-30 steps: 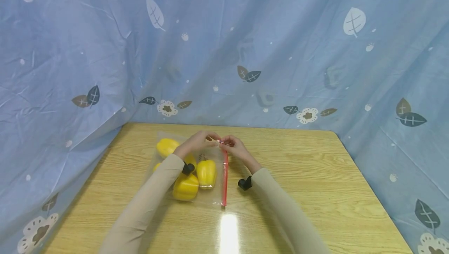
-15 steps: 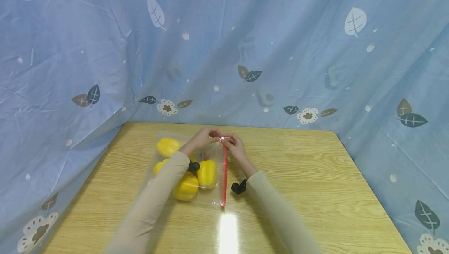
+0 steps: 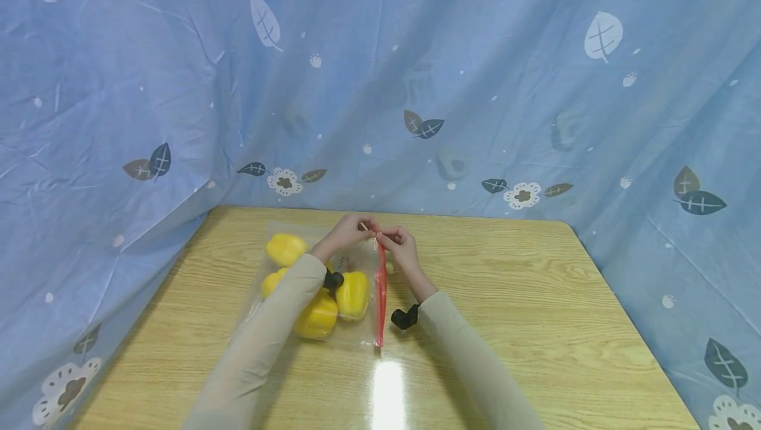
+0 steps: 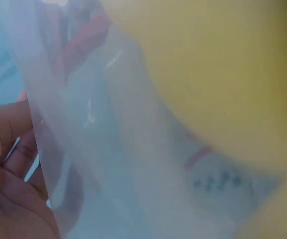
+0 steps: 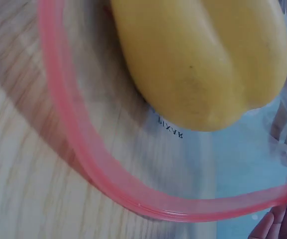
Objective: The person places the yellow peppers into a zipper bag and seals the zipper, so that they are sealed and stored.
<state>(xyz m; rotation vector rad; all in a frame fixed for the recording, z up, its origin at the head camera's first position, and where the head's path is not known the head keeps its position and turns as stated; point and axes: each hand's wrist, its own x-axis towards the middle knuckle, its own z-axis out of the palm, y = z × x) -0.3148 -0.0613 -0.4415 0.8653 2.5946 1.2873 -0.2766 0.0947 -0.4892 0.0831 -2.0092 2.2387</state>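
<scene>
A clear zip bag (image 3: 362, 332) with a red zip strip (image 3: 381, 298) lies on the table, its mouth facing right. Inside are several yellow bell peppers (image 3: 352, 295), one of them large in the right wrist view as a lobed pepper (image 5: 198, 64). My left hand (image 3: 351, 230) pinches the bag's far top corner at the strip. Right beside it, my right hand (image 3: 405, 250) pinches the same end of the strip. Down its length the strip bows and looks widened. In the left wrist view, the left hand (image 4: 14, 174) sits at the bag's edge, partly behind the film.
The wooden table (image 3: 505, 324) runs out to both sides of the bag. Blue patterned cloth (image 3: 380, 86) hangs behind the table and along its sides. Black wrist cameras sit at both cuffs, the right camera (image 3: 405, 317) just right of the strip.
Both hands have shifted slightly away from me, still at the strip's far end. The right wrist has moved a little left. The red strip now looks wider and more bowed in the middle.
</scene>
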